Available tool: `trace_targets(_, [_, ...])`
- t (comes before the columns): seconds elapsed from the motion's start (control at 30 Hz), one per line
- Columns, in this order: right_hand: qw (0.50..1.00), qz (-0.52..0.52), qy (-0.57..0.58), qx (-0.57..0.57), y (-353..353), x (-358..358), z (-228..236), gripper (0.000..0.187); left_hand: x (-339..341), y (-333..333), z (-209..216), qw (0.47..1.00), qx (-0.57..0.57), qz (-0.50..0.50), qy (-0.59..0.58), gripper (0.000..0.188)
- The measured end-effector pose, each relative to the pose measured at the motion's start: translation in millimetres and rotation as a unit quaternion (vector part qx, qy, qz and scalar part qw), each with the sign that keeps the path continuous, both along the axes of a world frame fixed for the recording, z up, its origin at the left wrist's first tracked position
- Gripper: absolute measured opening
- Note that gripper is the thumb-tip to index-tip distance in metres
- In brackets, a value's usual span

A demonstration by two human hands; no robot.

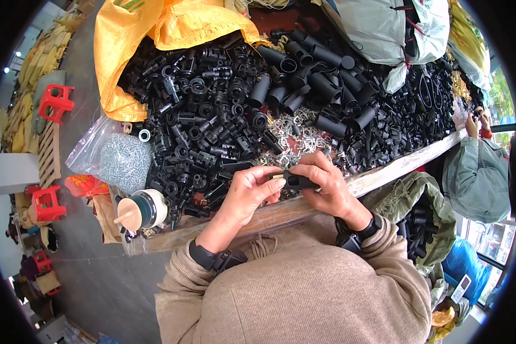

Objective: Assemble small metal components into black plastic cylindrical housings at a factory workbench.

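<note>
Both hands (245, 194) (330, 189) angle inward, pinching one black part (295, 181) between them

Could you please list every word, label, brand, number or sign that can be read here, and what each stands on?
No text is clear enough to quote.
Window at right: marks too small and blurred to read.
White rectangular item at lower right: dark patch, too small to read.
Yellow sack: green marks near its top, not readable.
Black part between the left hand and right hand: no writing that I can make out.
</note>
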State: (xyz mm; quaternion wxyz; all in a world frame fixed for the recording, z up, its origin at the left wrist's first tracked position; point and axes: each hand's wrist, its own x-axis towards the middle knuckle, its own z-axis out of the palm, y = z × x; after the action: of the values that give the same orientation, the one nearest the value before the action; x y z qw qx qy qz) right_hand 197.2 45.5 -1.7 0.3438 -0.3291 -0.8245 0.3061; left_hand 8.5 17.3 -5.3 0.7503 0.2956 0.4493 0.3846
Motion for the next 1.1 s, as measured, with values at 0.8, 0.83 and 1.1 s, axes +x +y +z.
trace_targets(0.8, [0.966, 0.11, 0.129, -0.196, 16, 3, -5, 0.076, 4, 2, -6, 0.993, 0.11, -0.008, -0.047, 0.079])
trace_targets(0.83, [0.947, 0.125, 0.169, -0.241, 17, 3, -3, 0.084, 5, 2, -6, 0.992, 0.11, -0.018, -0.063, 0.081])
trace_targets(1.1, [0.927, 0.256, 0.17, -0.215, 13, -3, 1, 0.088, 10, -8, -4, 0.99, 0.106, -0.008, -0.09, 0.083])
